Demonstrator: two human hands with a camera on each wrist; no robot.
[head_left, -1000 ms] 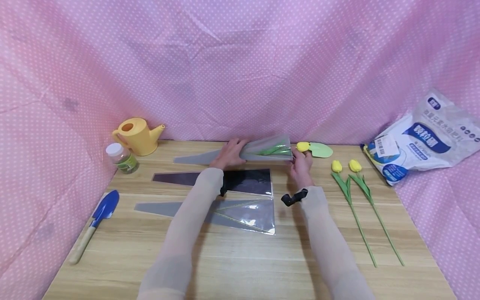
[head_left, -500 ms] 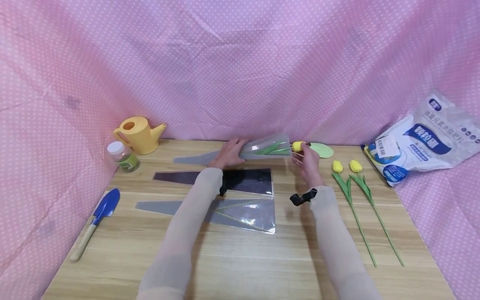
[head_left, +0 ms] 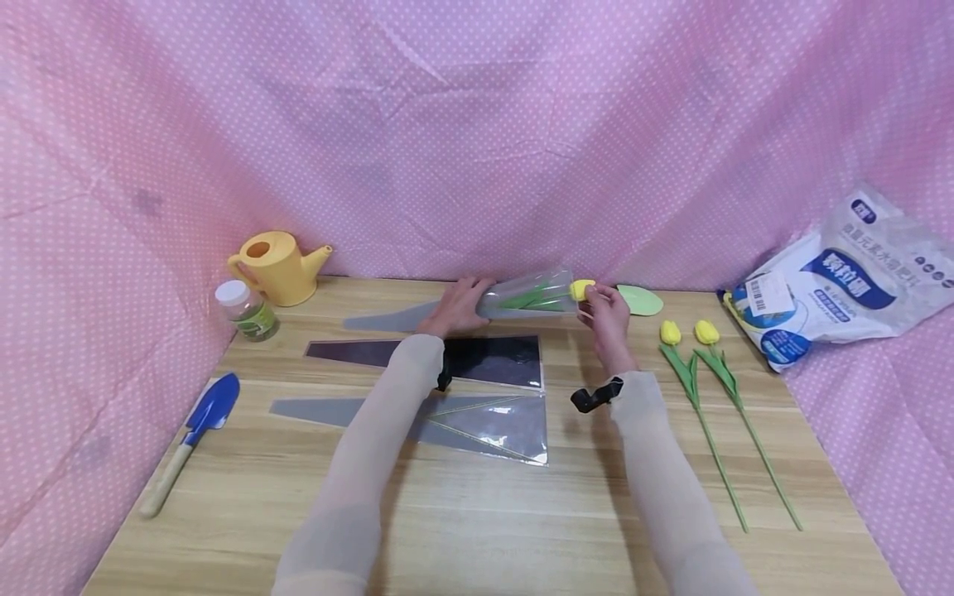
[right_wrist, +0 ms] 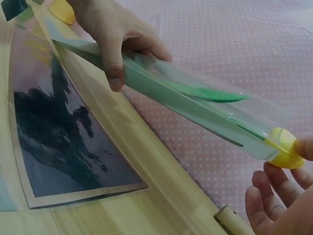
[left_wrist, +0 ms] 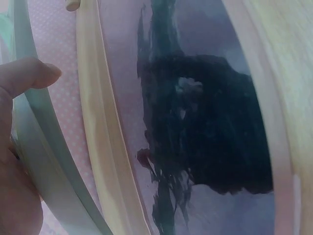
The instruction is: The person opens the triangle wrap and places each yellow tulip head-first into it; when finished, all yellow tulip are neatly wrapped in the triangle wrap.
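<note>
My left hand (head_left: 458, 306) grips a clear, grey-backed flower sleeve (right_wrist: 186, 105) partway along, the thumb in front in the right wrist view. Inside the sleeve show the green leaves (right_wrist: 215, 93) of an artificial tulip. Its yellow bloom (right_wrist: 283, 148) is at the sleeve's wide open end, pinched by the fingers of my right hand (head_left: 607, 319). The sleeve is tilted, its wide end raised off the table. In the left wrist view, the thumb (left_wrist: 36, 76) lies across the sleeve's edge. A dark sleeve (head_left: 499, 360) and a grey sleeve (head_left: 484, 426) lie flat nearer me.
Two yellow tulips (head_left: 693, 372) lie at the right, beside a white fertilizer bag (head_left: 842, 281). A pale green trowel blade (head_left: 639, 300) shows behind my right hand. Leftward stand a yellow watering can (head_left: 276, 269) and a lidded jar (head_left: 249, 314), with a blue trowel (head_left: 209, 406) nearer me.
My right hand has moved from the sleeve's opening to the tulip's bloom and pinches it. The bloom has shifted left to the sleeve's mouth. My left hand has stayed in place.
</note>
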